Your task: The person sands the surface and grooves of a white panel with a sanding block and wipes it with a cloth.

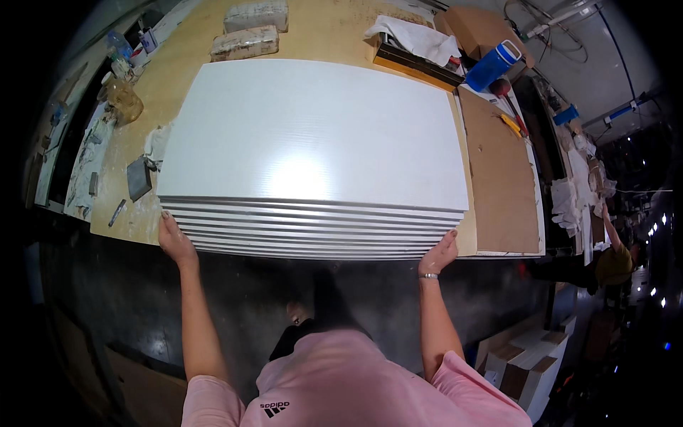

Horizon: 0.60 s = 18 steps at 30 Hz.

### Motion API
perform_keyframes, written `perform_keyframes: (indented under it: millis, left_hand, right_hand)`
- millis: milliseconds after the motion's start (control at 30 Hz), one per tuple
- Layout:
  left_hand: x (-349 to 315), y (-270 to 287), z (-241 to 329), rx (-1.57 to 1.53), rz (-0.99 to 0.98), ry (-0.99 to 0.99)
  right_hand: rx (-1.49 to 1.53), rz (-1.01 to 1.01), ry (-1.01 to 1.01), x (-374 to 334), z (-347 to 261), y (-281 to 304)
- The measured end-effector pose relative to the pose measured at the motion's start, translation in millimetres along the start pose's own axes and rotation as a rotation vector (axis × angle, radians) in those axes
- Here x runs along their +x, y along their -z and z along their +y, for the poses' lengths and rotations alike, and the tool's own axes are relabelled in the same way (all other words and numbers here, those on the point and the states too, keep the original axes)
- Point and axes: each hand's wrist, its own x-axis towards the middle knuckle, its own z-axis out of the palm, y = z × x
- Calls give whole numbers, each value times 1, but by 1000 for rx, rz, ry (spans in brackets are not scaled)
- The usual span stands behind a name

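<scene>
A neat stack of white panels point(313, 128) lies on the worktable, the layered edges of several panels facing me. The top panel is smooth and reflects a bright patch of light. At the stack's near left corner, my left hand point(176, 238) grips the panel ends, its thumb uppermost. My right hand point(439, 255), with a band on its wrist, grips the near right corner the same way. The panels partly hide the fingers of both hands. A grey sanding block point(139, 178) rests left of the stack, beyond my left hand.
Two worn blocks point(245, 43) sit behind the stack on the yellowish worktable point(174, 75). A cloth-topped wooden box point(416, 62), blue bottle point(492, 65) and yellow knife point(511, 125) are right. Brown board point(499, 178) lies beside the stack; a jar point(124, 98) stands left. Another person point(613, 263) is far right.
</scene>
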Motion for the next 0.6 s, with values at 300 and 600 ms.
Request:
perform_keyframes:
  millis: [300,600]
  left_hand:
    - [1,5,-25,51,-28,-190]
    - [15,-4,7,353,13,-132]
  right_hand:
    - [18,51,23,-8,20,1]
    - [-311,70,159,-27,9,7]
